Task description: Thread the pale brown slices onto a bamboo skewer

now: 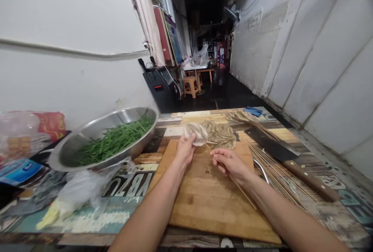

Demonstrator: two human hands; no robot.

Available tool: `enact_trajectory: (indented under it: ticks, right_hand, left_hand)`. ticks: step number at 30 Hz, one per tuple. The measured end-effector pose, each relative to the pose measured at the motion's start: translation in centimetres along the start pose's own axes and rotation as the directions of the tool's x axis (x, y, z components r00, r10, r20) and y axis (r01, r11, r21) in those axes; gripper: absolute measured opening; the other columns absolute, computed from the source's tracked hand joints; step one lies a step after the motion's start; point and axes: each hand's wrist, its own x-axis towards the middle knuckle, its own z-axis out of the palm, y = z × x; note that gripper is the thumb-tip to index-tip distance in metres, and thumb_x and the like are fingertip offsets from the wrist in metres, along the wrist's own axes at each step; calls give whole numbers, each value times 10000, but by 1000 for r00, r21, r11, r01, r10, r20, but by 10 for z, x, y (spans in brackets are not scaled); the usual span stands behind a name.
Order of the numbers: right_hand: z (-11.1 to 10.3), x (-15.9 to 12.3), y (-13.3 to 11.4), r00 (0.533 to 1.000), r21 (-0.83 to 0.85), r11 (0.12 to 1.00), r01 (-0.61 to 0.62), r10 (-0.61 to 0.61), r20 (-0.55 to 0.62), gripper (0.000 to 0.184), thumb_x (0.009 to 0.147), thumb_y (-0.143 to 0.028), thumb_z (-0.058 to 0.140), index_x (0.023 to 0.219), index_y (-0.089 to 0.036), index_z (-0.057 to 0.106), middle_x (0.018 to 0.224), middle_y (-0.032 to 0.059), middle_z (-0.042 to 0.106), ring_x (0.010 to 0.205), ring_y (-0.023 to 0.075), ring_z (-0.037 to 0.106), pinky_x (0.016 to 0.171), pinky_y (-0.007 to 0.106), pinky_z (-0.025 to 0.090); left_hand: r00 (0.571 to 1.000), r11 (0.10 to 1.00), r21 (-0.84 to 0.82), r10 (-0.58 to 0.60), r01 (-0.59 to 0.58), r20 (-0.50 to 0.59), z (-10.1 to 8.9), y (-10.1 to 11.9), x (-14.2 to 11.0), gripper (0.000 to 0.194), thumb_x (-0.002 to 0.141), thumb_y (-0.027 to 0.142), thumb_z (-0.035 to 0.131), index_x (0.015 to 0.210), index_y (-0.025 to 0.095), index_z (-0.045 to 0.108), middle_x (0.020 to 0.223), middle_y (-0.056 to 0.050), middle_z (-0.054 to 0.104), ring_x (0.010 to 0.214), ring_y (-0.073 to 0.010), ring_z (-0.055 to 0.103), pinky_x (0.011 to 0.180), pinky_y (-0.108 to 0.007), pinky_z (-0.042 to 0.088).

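My left hand point(185, 149) pinches a pale, greyish-brown thin piece of food point(196, 133) that looks like tripe, above the far edge of a wooden cutting board point(210, 197). Between the fingers of my right hand point(229, 161) is a thin wooden skewer point(244, 194). Its tip meets the near side of the food piece; how deep it goes in I cannot tell. Right beside the held piece lies a pile of similar wrinkled pieces point(220, 133). Farther right, more pieces point(240, 116) sit on skewers.
A steel bowl of green chives or similar stalks point(116, 139) stands left, near a plastic bag point(84, 186). At right lie a cleaver point(271, 143), loose skewers point(274, 174) and a blue object point(253, 111). Stools point(190, 85) stand beyond the table.
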Motion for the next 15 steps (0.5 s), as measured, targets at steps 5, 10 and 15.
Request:
enact_trajectory:
  ticks: [5, 10, 15]
  right_hand:
    - [0, -2, -1, 999, -78, 997, 25, -23, 22, 277, 695, -370, 609, 869, -166, 538, 574, -78, 518, 317, 12, 240, 310, 159, 137]
    - [-2, 2, 2, 990, -286, 951, 116, -134, -44, 343, 766, -401, 542, 949, -127, 633, 464, -87, 387, 363, 41, 259, 357, 180, 163]
    - [-8, 4, -1, 976, -415, 887, 201, -220, 3, 346, 777, -400, 535, 913, -116, 677, 506, -60, 385, 432, 61, 288, 397, 193, 188]
  left_hand:
    - [991, 987, -102, -123, 127, 45, 1, 11, -1, 189, 715, 47, 640, 888, 120, 622, 780, -45, 687, 661, -132, 640, 670, -269, 536]
    - [970, 964, -116, -231, 239, 75, 3, 21, -4, 218, 768, 28, 565, 964, 98, 628, 775, -66, 699, 658, -147, 656, 633, -262, 546]
    - [951, 943, -141, -289, 302, 107, 2, 26, -5, 217, 763, 18, 553, 953, 87, 632, 746, -55, 700, 635, -146, 658, 613, -255, 548]
